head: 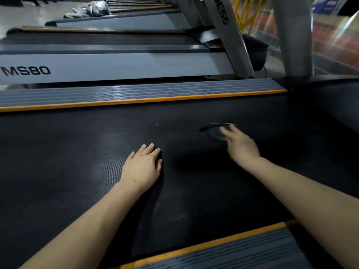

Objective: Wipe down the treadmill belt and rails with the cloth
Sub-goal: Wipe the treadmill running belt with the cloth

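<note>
The black treadmill belt (pixel 68 152) fills the middle of the view. A grey ribbed rail (pixel 136 91) with an orange edge runs along its far side, and a matching rail (pixel 242 253) lies at the bottom right. My left hand (pixel 142 167) rests flat on the belt, palm down, with nothing in it. My right hand (pixel 240 143) is blurred, its fingers spread and reaching onto a small dark thing (pixel 212 130) with a pale round patch and a green speck. It lies on the belt, and I cannot tell whether it is the cloth.
A neighbouring treadmill marked MS80 (pixel 116 66) stands just past the far rail, with more machines behind it. Two grey uprights (pixel 295 35) rise at the top right. A crumpled plastic bag (pixel 93 8) lies on the floor at the back, and a yellow railing (pixel 244 10) stands behind.
</note>
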### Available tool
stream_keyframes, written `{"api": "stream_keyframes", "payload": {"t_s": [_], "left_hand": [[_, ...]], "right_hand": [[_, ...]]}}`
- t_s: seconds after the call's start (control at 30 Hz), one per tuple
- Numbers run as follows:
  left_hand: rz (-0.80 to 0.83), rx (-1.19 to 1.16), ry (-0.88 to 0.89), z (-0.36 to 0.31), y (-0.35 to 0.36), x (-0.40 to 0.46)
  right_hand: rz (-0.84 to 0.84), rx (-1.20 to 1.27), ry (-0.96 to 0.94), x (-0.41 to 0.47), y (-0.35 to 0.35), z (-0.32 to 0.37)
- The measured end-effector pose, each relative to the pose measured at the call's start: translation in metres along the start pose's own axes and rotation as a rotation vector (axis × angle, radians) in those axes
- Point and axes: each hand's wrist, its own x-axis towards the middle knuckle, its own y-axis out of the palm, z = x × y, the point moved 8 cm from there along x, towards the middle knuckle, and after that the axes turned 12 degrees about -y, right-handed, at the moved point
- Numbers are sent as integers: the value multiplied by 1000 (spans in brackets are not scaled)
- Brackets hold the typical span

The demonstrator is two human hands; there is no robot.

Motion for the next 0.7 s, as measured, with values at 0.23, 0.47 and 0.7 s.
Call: {"api": "stream_keyframes", "payload": {"t_s": [0.23,0.47,0.7], "left_hand": [[38,60,11,-2,-4,-13],[23,149,7,-8,-9,-29],[24,139,-5,-14,-10,-32]], "right_hand": [[-28,-72,342,-14,3,7],[183,76,-265,-11,44,158],[-44,27,264,-48,-33,-71]]}}
